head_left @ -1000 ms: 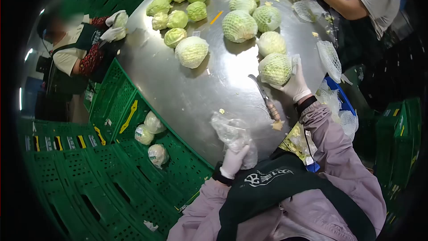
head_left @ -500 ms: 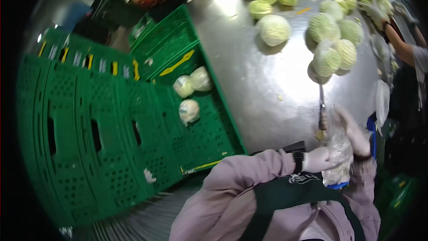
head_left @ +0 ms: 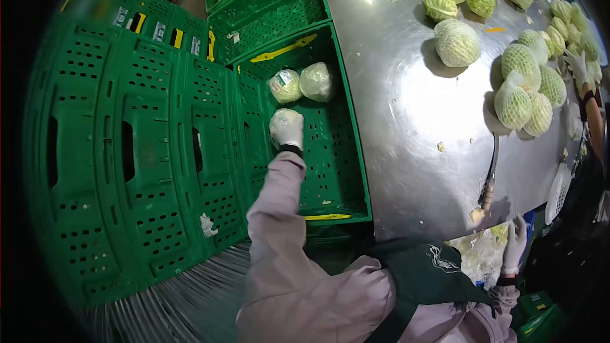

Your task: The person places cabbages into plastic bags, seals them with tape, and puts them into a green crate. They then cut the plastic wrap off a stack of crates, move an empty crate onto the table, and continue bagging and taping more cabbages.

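Observation:
My left hand (head_left: pixel 290 132), in a white glove, reaches into the green crate (head_left: pixel 357 152) and grips a wrapped cabbage (head_left: pixel 281 119) from its near side; some fingers are hidden. Just beyond it in the crate sit two more wrapped cabbages, a labelled one (head_left: pixel 285 86) and a paler one (head_left: pixel 317 82). At the table's near edge my gloved right hand (head_left: pixel 515 244) is empty, fingers apart, beside a bag of pale scraps (head_left: pixel 480 254). Close to that hand a knife (head_left: pixel 490 181) with a wooden handle lies on the metal table, a cut piece of cabbage stem (head_left: pixel 476 215) at its handle end.
Netted cabbages (head_left: pixel 521 67) cluster on the metal table (head_left: pixel 394 171), with a single netted one (head_left: pixel 457 43) apart and bare ones (head_left: pixel 481 1) behind. Stacked green crates (head_left: pixel 152 152) stand at left. A co-worker's gloved hand (head_left: pixel 577 67) touches cabbages at far right.
My left hand has left the clear plastic near the table edge and moved left into the crate, onto the nearest cabbage. My right hand has opened. The view has swung left.

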Demonstrator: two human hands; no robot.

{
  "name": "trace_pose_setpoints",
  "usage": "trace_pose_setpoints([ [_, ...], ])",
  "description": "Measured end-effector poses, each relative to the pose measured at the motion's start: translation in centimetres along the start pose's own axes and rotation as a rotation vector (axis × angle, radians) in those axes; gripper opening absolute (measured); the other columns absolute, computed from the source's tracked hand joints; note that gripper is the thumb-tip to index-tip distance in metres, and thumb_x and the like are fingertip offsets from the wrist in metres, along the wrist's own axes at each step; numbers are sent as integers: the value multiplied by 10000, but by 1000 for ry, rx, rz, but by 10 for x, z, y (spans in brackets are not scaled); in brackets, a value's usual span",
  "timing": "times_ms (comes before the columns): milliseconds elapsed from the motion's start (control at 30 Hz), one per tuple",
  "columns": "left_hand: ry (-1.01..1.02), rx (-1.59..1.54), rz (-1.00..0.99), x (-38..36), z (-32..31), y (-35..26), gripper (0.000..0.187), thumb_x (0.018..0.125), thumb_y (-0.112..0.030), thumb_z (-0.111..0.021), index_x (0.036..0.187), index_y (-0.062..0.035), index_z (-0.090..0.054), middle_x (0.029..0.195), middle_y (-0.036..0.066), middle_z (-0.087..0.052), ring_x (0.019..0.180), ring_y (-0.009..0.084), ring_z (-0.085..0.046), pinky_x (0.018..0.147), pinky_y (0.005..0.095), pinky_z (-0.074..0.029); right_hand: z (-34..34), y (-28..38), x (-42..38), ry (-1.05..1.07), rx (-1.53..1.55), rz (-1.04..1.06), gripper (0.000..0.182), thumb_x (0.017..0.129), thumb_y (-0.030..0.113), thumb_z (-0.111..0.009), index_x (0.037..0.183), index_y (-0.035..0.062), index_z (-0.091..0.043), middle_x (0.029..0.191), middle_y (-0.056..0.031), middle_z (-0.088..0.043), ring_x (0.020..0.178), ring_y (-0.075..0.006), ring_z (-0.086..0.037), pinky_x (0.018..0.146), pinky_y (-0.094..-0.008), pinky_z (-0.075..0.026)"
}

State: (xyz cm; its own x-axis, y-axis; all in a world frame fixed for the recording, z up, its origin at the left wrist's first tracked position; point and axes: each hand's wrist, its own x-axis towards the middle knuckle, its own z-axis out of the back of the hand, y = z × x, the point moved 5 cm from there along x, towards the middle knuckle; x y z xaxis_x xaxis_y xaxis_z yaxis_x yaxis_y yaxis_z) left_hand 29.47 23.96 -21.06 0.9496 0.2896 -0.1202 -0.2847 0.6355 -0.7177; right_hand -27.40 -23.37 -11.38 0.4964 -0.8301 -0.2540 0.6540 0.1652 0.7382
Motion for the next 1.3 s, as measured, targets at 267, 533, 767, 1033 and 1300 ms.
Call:
trace_pose_setpoints([
  [267,-23,-238,521,64,-23,114,1183,528,-238,-894,1450,-246,-153,1424,187,-264,1230,386,-402,888,519,-489,-103,50,65,-25,-225,93,473,854,46,-616,1304,47,-469,986,-38,-535,784,-85,-493,705,-222,-444],
  [533,209,-1107,711,17,-24,137,694,786,-392,-675,1361,-195,-341,1368,92,-386,1210,315,-431,904,470,-461,-106,48,62,49,27,-13,465,851,37,-607,1297,66,-482,832,27,-506,694,-54,-463,639,-199,-425],
  [767,856,-1612,623,-59,-37,37,694,797,-486,-604,1370,-187,-352,1391,102,-382,1208,336,-435,825,506,-505,-98,45,43,80,86,-75,465,823,2,-607,1270,36,-484,818,11,-543,668,-46,-473,604,-189,-420],
  [1033,1347,-1088,34,-196,-28,-128,1056,623,-393,-803,1451,-126,-203,1413,107,-347,1301,286,-367,1072,450,-343,-88,112,24,-169,-222,336,450,821,94,-664,1233,11,-502,1114,-140,-568,1050,-230,-535,870,-325,-440],
  [1300,1611,-641,-306,-331,-56,-180,1098,591,-168,-844,1443,-50,-161,1387,159,-325,1290,270,-344,1073,393,-299,-121,149,-30,480,698,117,765,879,171,-637,1472,57,-168,1438,-147,-331,1241,-223,-430,1012,-332,-374],
])
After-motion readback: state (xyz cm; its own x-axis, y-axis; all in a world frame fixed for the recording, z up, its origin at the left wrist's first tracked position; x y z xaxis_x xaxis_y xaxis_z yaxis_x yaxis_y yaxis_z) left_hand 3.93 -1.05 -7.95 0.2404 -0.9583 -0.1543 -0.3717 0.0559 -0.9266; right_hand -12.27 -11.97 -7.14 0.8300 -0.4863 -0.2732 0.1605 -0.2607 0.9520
